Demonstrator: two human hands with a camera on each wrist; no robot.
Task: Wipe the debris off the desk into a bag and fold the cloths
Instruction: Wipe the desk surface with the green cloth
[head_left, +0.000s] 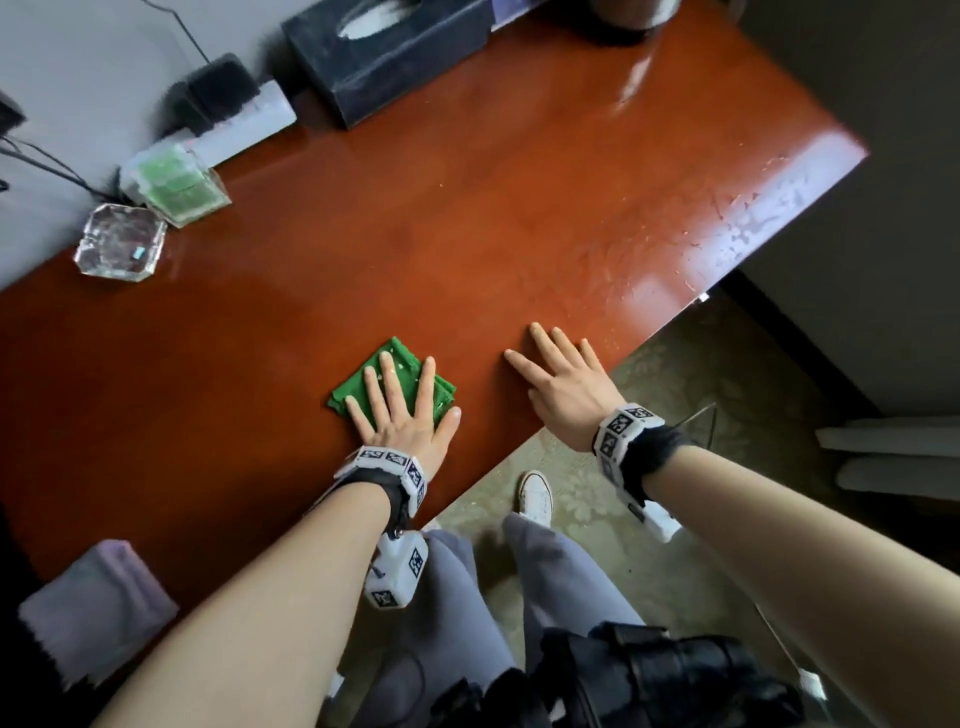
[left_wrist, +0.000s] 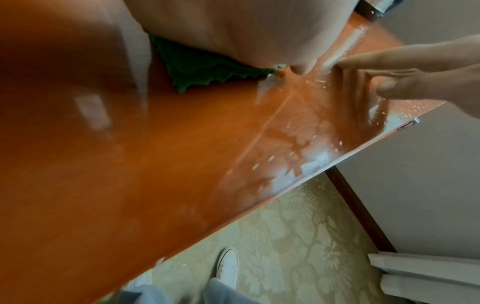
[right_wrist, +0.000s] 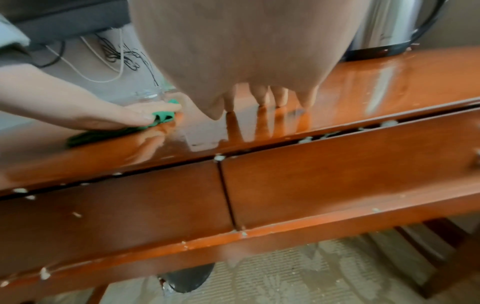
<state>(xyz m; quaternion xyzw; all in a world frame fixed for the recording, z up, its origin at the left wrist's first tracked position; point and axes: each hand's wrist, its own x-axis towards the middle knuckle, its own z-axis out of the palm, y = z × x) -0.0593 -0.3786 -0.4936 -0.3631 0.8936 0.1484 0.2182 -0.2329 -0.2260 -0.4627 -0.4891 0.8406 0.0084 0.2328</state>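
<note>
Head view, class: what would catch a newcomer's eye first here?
The folded green cloth stands out against the glossy red-brown desk, pressed flat near the front edge under the left hand. Beside it the right hand lies spread on bare wood, with pale debris scattered toward the desk's right end.

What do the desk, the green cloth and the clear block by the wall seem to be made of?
Desk: probably wood with glossy reddish-brown varnish; it mirrors light and fingers.
Green cloth: soft woven or knit fabric, matte; folded layers with wavy edges.
Clear block: glass or perhaps acrylic; thick, transparent, with faceted corners.
</note>
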